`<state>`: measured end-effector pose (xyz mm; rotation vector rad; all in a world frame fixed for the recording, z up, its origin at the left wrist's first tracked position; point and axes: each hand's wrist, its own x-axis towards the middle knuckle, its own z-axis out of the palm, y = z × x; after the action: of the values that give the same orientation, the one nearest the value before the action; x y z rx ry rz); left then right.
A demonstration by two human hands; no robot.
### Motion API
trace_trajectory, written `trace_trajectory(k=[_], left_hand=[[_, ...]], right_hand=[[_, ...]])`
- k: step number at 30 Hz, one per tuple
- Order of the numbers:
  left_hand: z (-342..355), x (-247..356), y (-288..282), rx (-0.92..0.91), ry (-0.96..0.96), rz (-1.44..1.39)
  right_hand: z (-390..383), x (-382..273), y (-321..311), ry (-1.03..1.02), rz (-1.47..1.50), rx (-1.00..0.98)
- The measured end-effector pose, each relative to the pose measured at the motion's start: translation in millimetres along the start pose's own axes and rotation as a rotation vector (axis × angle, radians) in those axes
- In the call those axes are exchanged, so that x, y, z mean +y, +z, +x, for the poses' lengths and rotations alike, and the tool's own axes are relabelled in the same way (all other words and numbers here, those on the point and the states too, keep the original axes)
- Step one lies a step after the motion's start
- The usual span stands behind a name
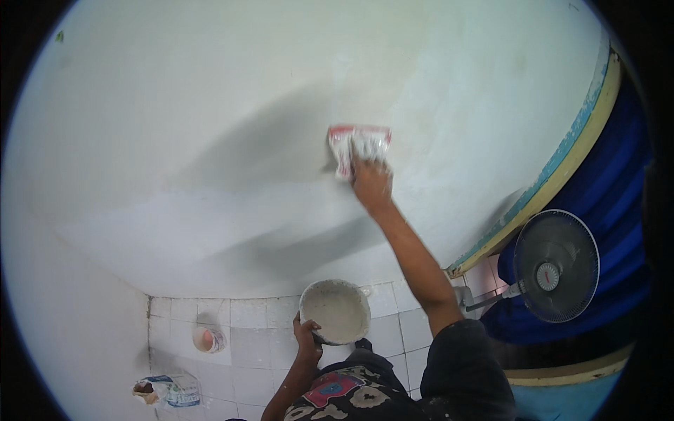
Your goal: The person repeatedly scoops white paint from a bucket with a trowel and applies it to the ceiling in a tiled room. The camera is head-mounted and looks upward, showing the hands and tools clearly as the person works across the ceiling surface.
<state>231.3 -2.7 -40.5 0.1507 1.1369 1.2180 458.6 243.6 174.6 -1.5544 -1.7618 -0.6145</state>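
My right hand (372, 179) reaches up and forward, its fingers closed on a flat white-and-red spreader (340, 140) that lies against the pale wall (281, 77). White smears cover the fingers and the spreader; its exact make cannot be told. Low in front of my body, my left hand (307, 335) grips the near left rim of a round bucket (335, 286). Greyish-white paste (337, 312) fills part of it, and more is crusted along the rim.
A standing fan (557, 266) is at the right, before a blue curtain (618, 182) and a yellow-and-blue door frame (562, 175). On the white floor tiles (249, 347) at the left are a small tub (208, 339) and a torn bag (172, 391).
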Motion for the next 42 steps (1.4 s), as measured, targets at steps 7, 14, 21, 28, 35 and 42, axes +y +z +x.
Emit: trace_trajectory(k=[7, 14, 21, 28, 35, 42], left_hand=[[4.8, 6.4, -13.1, -0.038, 0.001, 0.082], [-7.9, 38.6, -36.2, -0.023, -0.035, 0.203], [-2.7, 51.4, -75.3, 0.006, -0.038, 0.195], [1.5, 54.0, -54.8, -0.022, -0.059, 0.164], [-5.8, 48.2, -24.3, -0.092, 0.038, 0.04], [-21.3, 48.2, 8.4, -0.273, -0.015, -0.151]], right_hand=[[-79.4, -4.2, 27.1, 0.174, 0.195, -0.224], [18.5, -3.5, -42.1, 0.125, 0.087, 0.144], [133.6, -16.1, -97.2, -0.006, -0.175, 0.169], [-43.0, -16.1, 27.3, -0.055, 0.072, -0.011], [-139.6, -68.0, -34.8, 0.238, 0.596, -0.601], [-191.9, -23.2, -141.2, -0.323, 0.183, -0.87]])
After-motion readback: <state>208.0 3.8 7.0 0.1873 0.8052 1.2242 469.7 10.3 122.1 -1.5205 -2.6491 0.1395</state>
